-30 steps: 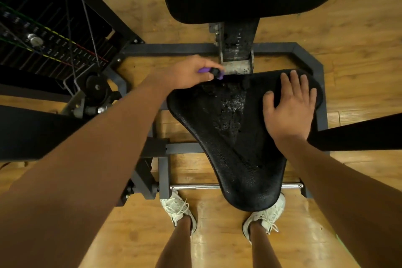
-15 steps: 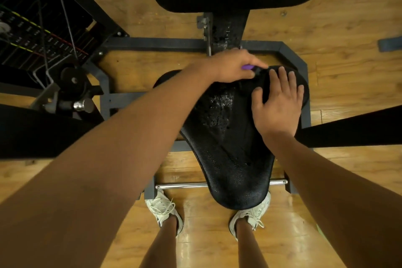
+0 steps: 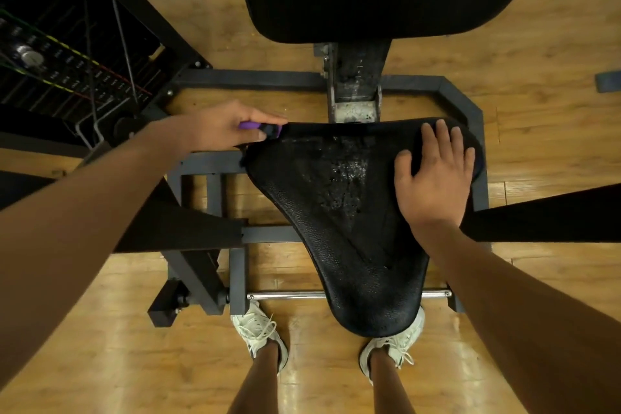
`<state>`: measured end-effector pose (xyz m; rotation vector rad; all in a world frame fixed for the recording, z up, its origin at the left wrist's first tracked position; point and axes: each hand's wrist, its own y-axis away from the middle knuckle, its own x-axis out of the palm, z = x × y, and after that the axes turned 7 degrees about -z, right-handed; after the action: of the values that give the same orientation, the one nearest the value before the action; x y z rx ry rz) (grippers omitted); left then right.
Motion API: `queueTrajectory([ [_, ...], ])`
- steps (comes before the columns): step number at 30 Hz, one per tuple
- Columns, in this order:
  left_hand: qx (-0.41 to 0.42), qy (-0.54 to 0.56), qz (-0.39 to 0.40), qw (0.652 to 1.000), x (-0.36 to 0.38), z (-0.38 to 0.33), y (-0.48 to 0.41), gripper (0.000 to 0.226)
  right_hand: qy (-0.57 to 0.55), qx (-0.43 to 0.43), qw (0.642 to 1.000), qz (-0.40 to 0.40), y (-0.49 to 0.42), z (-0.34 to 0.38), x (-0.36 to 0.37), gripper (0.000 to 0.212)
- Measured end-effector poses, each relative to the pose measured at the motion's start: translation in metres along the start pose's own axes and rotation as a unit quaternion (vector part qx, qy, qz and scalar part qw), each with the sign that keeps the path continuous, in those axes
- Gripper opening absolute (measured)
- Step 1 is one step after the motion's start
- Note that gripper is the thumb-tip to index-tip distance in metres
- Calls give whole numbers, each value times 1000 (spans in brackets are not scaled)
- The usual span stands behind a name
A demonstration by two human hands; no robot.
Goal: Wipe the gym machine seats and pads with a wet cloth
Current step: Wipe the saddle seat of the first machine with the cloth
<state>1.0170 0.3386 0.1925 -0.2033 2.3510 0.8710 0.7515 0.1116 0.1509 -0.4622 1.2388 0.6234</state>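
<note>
Your seat (image 3: 353, 262) is pebbled black vinyl, perhaps, glistening wet at its centre, on a matt grey painted metal frame (image 3: 252, 79) with a shiny chrome bar (image 3: 285, 296), over a glossy varnished wood floor (image 3: 134, 363).

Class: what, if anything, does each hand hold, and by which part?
Left hand grips a small tool by its purple handle. Right hand grips nothing; it lies flat on the seat.

Wooden plank floor (image 3: 537, 27), white sneakers (image 3: 258, 333), chrome crossbar (image 3: 285, 296), weight stack (image 3: 50, 77) far left, grey floor frame (image 3: 252, 79).
</note>
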Motion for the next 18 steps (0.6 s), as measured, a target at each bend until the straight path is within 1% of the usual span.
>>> queueTrajectory([
  [2, 29, 16, -9, 999, 11, -16, -16, 52, 0, 0, 1000, -2, -1, 2, 0, 59],
  [4, 66, 10, -9, 998, 27, -43, -45, 51, -3, -2, 1000, -2, -1, 5, 2, 59],
  [7, 120, -1, -25, 992, 61, -105, -92, 50, 6, -2, 1000, -6, 0, 0, 2, 59],
  [9, 138, -8, -38, 990, 76, -134, -109, 49, 9, -1, 1000, -9, 0, -2, 1, 59],
  [11, 141, 2, -51, 989, 78, -137, -111, 48, 8, 0, 1000, -10, -1, -2, 1, 59],
  [13, 130, 11, -65, 989, 69, -119, -98, 49, 4, 0, 1000, -8, -2, -1, 1, 59],
  [16, 51, -8, -83, 995, 48, -70, -57, 47, 6, 1, 1000, 0, -2, -5, 1, 60],
  [18, 1, 12, -90, 996, 35, -38, -19, 48, 6, 0, 1000, 4, 0, -6, 1, 60],
])
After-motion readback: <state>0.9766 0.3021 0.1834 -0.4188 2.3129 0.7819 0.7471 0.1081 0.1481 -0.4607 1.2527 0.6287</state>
